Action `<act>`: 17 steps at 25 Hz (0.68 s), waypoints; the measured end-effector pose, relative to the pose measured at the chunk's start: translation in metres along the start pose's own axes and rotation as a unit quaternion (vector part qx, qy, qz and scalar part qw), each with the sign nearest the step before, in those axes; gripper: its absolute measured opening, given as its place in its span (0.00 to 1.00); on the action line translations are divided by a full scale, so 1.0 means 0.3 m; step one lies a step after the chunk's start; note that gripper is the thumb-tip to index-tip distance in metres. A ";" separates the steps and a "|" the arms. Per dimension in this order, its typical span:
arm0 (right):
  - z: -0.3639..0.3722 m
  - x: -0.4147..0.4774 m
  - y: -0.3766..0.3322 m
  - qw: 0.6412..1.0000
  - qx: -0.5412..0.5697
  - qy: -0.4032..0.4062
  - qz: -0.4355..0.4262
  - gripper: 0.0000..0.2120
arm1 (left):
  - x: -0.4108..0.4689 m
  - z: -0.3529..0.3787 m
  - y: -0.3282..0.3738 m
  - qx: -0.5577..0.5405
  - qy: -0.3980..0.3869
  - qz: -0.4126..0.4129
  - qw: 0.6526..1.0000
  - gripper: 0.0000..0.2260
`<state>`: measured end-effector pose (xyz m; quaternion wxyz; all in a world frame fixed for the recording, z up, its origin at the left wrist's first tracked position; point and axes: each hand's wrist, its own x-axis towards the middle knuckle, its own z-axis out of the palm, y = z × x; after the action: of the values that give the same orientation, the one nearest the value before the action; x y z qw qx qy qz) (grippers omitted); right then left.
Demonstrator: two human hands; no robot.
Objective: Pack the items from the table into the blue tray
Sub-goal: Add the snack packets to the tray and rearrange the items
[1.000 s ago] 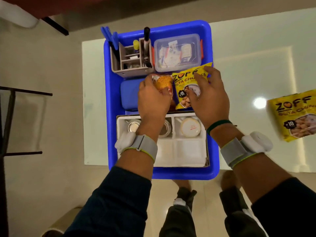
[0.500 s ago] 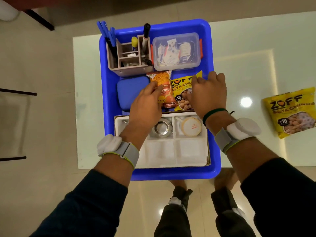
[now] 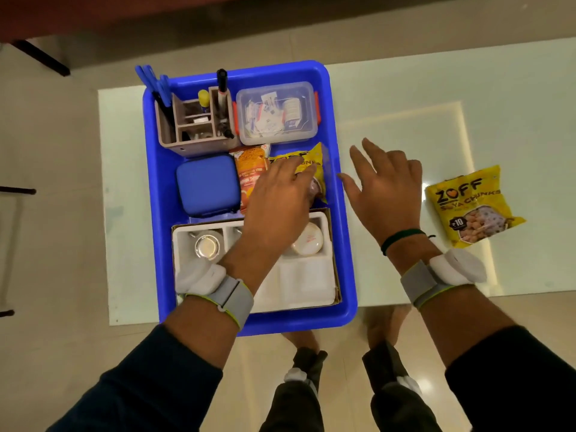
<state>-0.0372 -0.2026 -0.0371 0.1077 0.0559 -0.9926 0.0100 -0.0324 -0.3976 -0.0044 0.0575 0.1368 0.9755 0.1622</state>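
Two hands work over the blue tray [image 3: 152, 213]. The left hand [image 3: 277, 198] lies flat, palm down, fingers loosely spread, pressing on a yellow snack packet [image 3: 314, 165] inside the tray; it pins the packet rather than pinching it. The right hand [image 3: 383, 185] hovers just outside the tray's right wall, fingers splayed wide and holding nothing, angled toward the table [image 3: 405, 104] on that side.

Beside the pinned packet, touching it, stands an orange snack packet [image 3: 251, 173], and next to that a blue zip case [image 3: 207, 185]. Along the far end of the tray sit a brown desk organiser [image 3: 193, 145] with blue pens [image 3: 152, 82], a black marker [image 3: 222, 81] and a yellow-capped stick [image 3: 203, 96] poking out, and a clear lidded box [image 3: 277, 112] with orange clips, full of small sachets and what looks like a little roll. The near end holds a white divided tray [image 3: 305, 282] in a cardboard sleeve, with a steel cup [image 3: 207, 246] and a round white lidded cup [image 3: 307, 241] in its pockets.

By my reckoning the packing is nearly finished. One item remains outside: a second yellow packet [image 3: 473, 207] lying flat on the table, well apart from the tray and near the free right hand.
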 end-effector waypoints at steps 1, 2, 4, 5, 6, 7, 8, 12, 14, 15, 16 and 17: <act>0.009 -0.036 0.064 1.000 -0.003 0.000 0.020 0.23 | 0.014 0.023 0.063 -0.022 0.013 0.031 0.999 0.21; 0.015 -0.067 0.128 0.999 -0.005 -0.013 0.049 0.23 | 0.030 0.048 0.135 -0.050 0.019 0.051 0.997 0.21; 0.023 -0.113 0.259 0.992 0.003 -0.049 0.120 0.26 | 0.070 0.100 0.297 -0.125 0.022 0.053 0.990 0.21; 0.024 -0.130 0.317 0.987 0.010 -0.062 0.147 0.27 | 0.087 0.125 0.377 -0.169 0.013 0.028 0.985 0.20; 0.022 -0.143 0.362 0.983 0.015 -0.073 0.167 0.29 | 0.098 0.146 0.444 -0.216 -0.002 -0.013 0.976 0.20; 0.018 -0.156 0.406 0.979 0.021 -0.084 0.182 0.30 | 0.109 0.175 0.508 -0.257 -0.023 -0.060 0.964 0.20; 0.017 -0.167 0.449 0.975 0.030 -0.097 0.197 0.31 | 0.122 0.207 0.564 -0.287 -0.052 -0.109 0.950 0.20; 0.021 -0.225 0.609 0.955 0.084 -0.165 0.234 0.36 | 0.158 0.340 0.724 -0.314 -0.176 -0.239 0.902 0.25; 0.027 -0.254 0.685 0.945 0.117 -0.185 0.242 0.36 | 0.161 0.401 0.781 -0.329 -0.171 -0.262 0.891 0.26; 0.034 -0.271 0.714 0.942 0.127 -0.195 0.243 0.36 | 0.158 0.424 0.805 -0.337 -0.159 -0.269 0.888 0.26; 0.042 -0.289 0.726 0.939 0.131 -0.207 0.240 0.35 | 0.150 0.442 0.817 -0.343 -0.147 -0.274 0.886 0.26; 0.049 -0.300 0.738 0.938 0.138 -0.217 0.234 0.35 | 0.149 0.458 0.830 -0.348 -0.136 -0.278 0.885 0.26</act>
<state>0.0221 0.0267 -0.0725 -0.1242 -0.1632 -0.9657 0.1590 0.0082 -0.1170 -0.0538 0.2762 -0.1486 0.8371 0.4483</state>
